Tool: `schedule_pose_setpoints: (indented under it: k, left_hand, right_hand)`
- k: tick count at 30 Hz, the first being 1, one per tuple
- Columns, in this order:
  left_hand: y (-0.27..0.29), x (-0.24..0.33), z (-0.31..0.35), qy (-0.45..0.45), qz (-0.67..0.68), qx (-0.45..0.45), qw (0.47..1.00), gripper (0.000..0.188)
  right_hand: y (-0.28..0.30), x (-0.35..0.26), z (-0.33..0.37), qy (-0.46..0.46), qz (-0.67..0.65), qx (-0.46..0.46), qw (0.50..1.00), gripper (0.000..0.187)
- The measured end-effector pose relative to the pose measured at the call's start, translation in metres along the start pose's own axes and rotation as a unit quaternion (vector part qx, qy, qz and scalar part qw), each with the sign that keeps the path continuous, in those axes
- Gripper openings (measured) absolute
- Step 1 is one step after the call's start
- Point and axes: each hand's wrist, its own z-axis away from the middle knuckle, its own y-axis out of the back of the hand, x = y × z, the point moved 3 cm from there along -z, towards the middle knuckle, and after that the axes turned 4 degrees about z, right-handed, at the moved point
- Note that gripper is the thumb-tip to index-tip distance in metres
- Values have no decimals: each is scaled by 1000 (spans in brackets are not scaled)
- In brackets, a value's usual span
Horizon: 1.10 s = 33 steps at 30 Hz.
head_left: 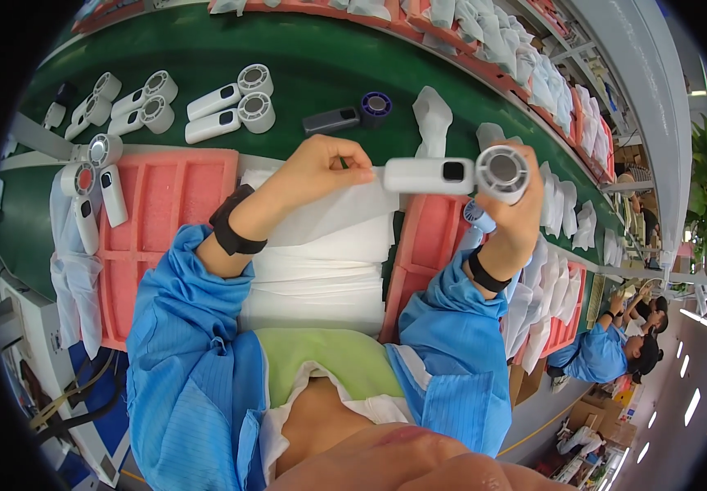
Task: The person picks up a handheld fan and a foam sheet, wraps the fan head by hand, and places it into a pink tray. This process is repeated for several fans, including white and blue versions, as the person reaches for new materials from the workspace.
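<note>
My right hand [522, 204] grips a white handheld fan [419, 184] by its round head, so the body with a dark square window points left. Thumb and fingers of my left hand [325, 168] pinch the edge of a thin translucent white bag [333, 214]. The fan's bottom end is close to the bag's mouth, and I cannot tell whether it is inside. Below lies a stack of flat white bags [312, 286], between pink foam trays. The left-hand tray [157, 221] shows bare compartments; part of the right-hand tray [429, 237] is behind my arm.
Several white fans [214, 123] rest on the green bench [304, 49], beside a dark grey fan [333, 121]. Bagged fans [433, 119] lie farther right. More bagged fans fill pink trays [525, 82] along the far side. Other people in blue [595, 352] work at right.
</note>
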Motion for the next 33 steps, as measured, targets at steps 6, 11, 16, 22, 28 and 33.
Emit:
schedule_pose_setpoints:
  k: [6, 11, 16, 22, 28, 33]
  left_hand:
    - [9, 47, 15, -10, 150, 82, 985, 10]
    - [10, 53, 21, -49, 258, 156, 952, 10]
    - [-2, 57, 23, -57, 259, 186, 946, 8]
    - [-37, 72, 45, -243, -145, 262, 923, 17]
    - [-51, 73, 49, -359, -307, 225, 852, 47]
    - [-46, 77, 35, -200, -353, 208, 890, 40]
  right_hand:
    - [-68, -5, -4, 41, 9, -61, 997, 57]
    - [-118, -19, 3, 149, 211, -36, 965, 70]
    - [-130, -22, 7, 149, 263, -16, 953, 82]
    - [-126, -22, 13, 141, 284, 22, 948, 88]
    - [-128, -4, 10, 170, 202, -22, 964, 78]
    - [-119, 8, 4, 73, 113, 51, 990, 68]
